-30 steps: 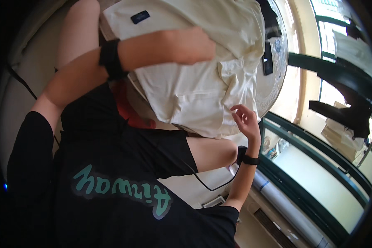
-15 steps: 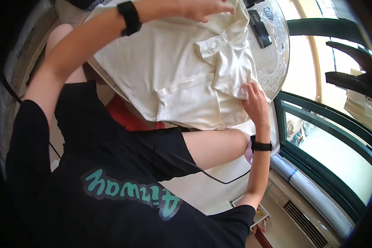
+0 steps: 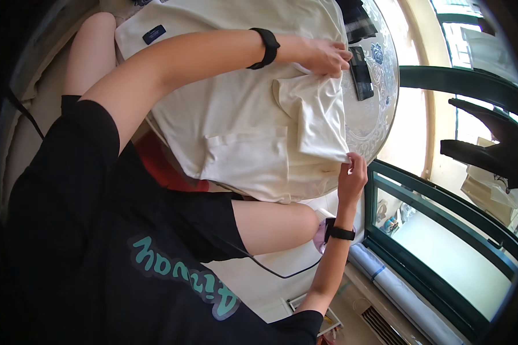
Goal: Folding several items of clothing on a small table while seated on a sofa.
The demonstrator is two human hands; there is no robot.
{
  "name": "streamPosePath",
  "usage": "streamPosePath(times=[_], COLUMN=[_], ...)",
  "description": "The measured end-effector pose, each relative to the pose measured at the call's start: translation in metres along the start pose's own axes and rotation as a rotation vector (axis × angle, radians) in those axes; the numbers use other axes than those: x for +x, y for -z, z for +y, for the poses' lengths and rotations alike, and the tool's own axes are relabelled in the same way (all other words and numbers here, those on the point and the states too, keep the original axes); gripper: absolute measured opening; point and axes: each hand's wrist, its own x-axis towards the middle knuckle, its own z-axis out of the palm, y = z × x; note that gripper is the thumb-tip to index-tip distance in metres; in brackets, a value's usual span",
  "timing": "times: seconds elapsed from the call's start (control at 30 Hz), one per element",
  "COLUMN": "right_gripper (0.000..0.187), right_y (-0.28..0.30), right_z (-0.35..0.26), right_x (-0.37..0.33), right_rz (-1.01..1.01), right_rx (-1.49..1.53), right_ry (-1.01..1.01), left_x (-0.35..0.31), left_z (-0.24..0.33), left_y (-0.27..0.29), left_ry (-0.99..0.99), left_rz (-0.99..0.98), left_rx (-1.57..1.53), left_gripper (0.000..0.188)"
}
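A cream garment (image 3: 242,126) lies spread on a round glass table (image 3: 380,109) with a pale ornate pattern. One side of it is folded over into a narrow flap (image 3: 319,123). My left hand (image 3: 325,56), a black band on its wrist, pinches the flap's far end near the table's edge. At the flap's near corner my right hand (image 3: 354,172), with a black watch on its wrist, pinches the cloth at the table rim. A dark blue label (image 3: 154,34) sits at the garment's other end.
A black flat device (image 3: 361,72) lies on the table beside my left hand. A dark green window frame (image 3: 443,230) runs along the right, with a pale rolled tube (image 3: 397,287) on the floor below. A red object (image 3: 161,167) shows under the table. A thin black cable (image 3: 282,270) hangs by my knee.
The side flap has been folded over the garment. My left hand came down to its far end and my right hand slid to its near corner.
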Motion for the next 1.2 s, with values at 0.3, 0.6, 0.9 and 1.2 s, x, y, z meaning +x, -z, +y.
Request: streamPosePath(times=[0.3, 0.6, 0.9, 1.2], right_gripper=[0.007, 0.018, 0.022, 0.026], right_y=[0.007, -0.011, -0.050, -0.042], right_z=[0.037, 0.127, 0.188, 0.113], right_x=[0.030, 0.041, 0.046, 0.034], right_rz=[0.505, 0.477, 0.346, 0.397], right_rx=[0.012, -0.125, -0.180, -0.442], right_ry=[-0.330, -0.552, -0.693, -0.470], left_x=[0.040, 0.100, 0.091, 0.059], left_z=[-0.056, -0.040, -0.026, 0.053], left_y=[-0.005, -0.034, -0.069, 0.037], left_ry=[0.306, 0.589, 0.470, 0.654], left_rz=[0.210, 0.123, -0.207, -0.556], left_rx=[-0.027, -0.202, 0.007, 0.052], left_gripper=[0.014, 0.025, 0.053, 0.083])
